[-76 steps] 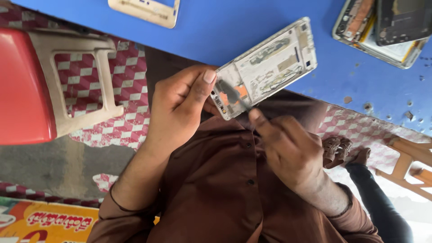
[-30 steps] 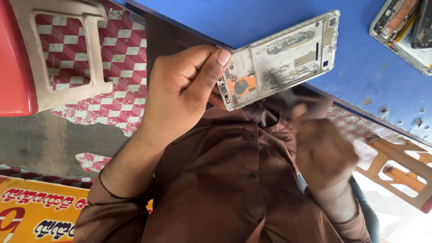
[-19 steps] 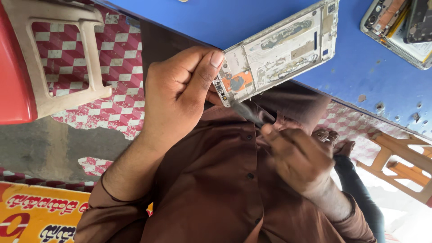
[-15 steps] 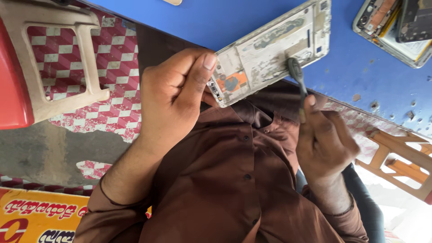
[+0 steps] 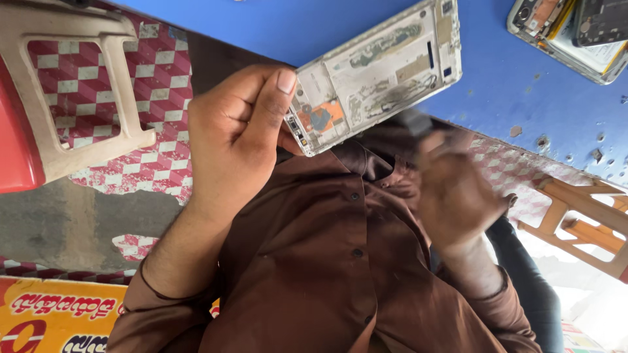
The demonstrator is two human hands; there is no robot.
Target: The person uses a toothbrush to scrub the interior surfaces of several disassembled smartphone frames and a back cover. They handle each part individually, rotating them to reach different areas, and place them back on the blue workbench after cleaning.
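Note:
My left hand grips a stripped silver phone frame by its lower end, thumb on the edge beside an orange part. The frame lies tilted over the edge of the blue table, inner side facing me. My right hand is blurred just below the frame, fingers closed around a thin dark tool whose tip points up toward the frame. I cannot tell whether the tip touches it. A brown shirt fills the space under both hands.
Opened phones and loose parts lie at the table's top right. A beige plastic stool with a red seat stands at the left on red-and-white chequered flooring. An orange chair frame is at the right, a yellow printed sheet at the lower left.
My right hand dropped away, came back up with the dark tool toward the frame, and is now moving fast and blurred. My left hand has kept its hold on the frame.

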